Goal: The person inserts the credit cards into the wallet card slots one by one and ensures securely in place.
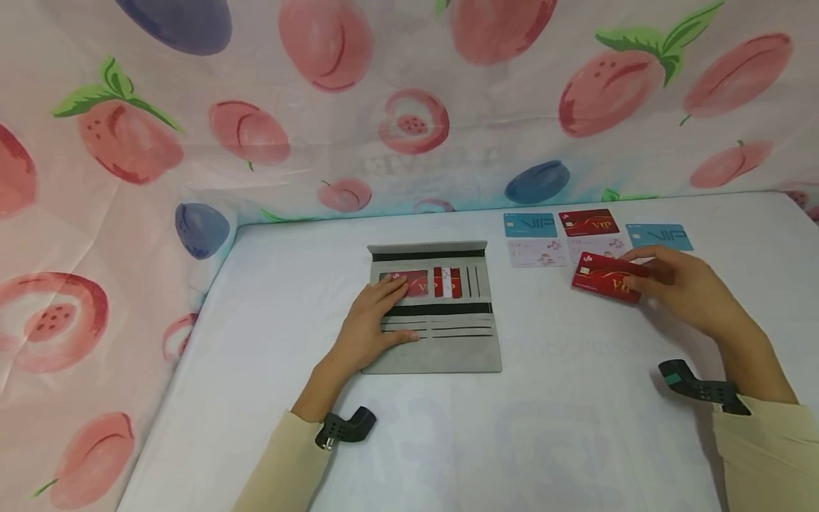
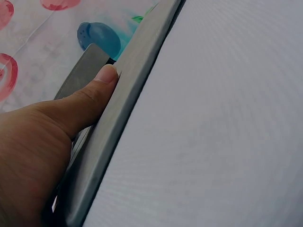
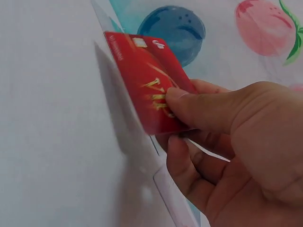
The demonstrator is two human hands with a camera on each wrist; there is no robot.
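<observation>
Right-hand fingers point(image 3: 203, 109) round red card point(image 1: 603, 276); long axis near-sideways, chip end point(image 1: 585, 272) leftward

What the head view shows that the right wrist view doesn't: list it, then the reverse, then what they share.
Only the head view: the left hand resting on the open gray wallet, with a slotted red card.
Only the right wrist view: small white print along an edge of the held red VIP card, and the curled lower fingers of the right hand.
Both: that hand pinching the card, the white tablecloth and the fruit-print cloth.
</observation>
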